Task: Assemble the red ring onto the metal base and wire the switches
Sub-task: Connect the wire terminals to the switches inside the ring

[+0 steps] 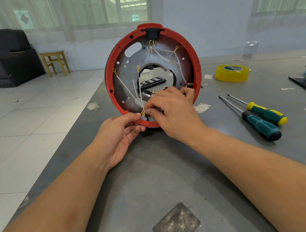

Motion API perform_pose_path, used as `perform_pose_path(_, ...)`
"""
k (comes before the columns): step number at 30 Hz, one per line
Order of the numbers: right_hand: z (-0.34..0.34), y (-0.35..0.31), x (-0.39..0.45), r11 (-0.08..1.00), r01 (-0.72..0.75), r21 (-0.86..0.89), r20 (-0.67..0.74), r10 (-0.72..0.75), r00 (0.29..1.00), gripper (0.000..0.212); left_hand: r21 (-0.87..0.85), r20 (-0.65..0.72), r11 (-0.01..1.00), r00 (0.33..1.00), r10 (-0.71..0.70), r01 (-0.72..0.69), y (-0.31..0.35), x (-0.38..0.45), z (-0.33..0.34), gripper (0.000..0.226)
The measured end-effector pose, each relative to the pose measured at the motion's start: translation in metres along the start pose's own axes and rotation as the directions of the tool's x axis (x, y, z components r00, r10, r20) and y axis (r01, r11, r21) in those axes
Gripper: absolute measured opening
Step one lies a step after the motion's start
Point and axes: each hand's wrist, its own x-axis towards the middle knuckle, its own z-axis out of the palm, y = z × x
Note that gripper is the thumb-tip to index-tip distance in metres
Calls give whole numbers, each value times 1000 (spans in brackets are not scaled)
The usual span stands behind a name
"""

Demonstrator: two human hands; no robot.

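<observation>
**Wiring at the ring's near edge**

I see both forearms over the grey desk (156, 174). L hand (121, 137) sits at the bottom rim of the red ring (195, 59), thumb & fingers curled, pinching a brass terminal (143, 114) on a white wire (124, 84). R hand (175, 113) curls over the same spot, fingertips pinching small parts I can't make out. Ring stands upright on edge w/ metal base (140, 59) inside it, black socket (153, 33) at top. Right: two screwdrivers (259, 119); farther right, yellow tape (232, 72).
</observation>
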Motion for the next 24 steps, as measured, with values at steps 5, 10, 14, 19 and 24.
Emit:
perform_pose_path(5,-1,4,1,1000,12,17,38,-13,999,13,-18,1,1000,1000,-1,1,0,1,-1,9)
perform_pose_path(10,-4,10,3,998,-4,68,95,-3,995,18,-9,-2,1000,1000,5,-5,0,1,0,21)
perform_pose_path(14,-8,12,3,999,26,32,116,-30,993,21,19,-13,1000,1000,21,-21,-1,-1,3,26)
perform_pose_path(19,-14,15,1,995,91,-32,105,-87,991,18,45,-11,999,1000,25,-25,-2,-5,7,44)
perform_pose_path(24,-20,25,2,988,157,-6,136,-154,979,14,26,5,1000,1000,5,-5,-1,-6,9,46)
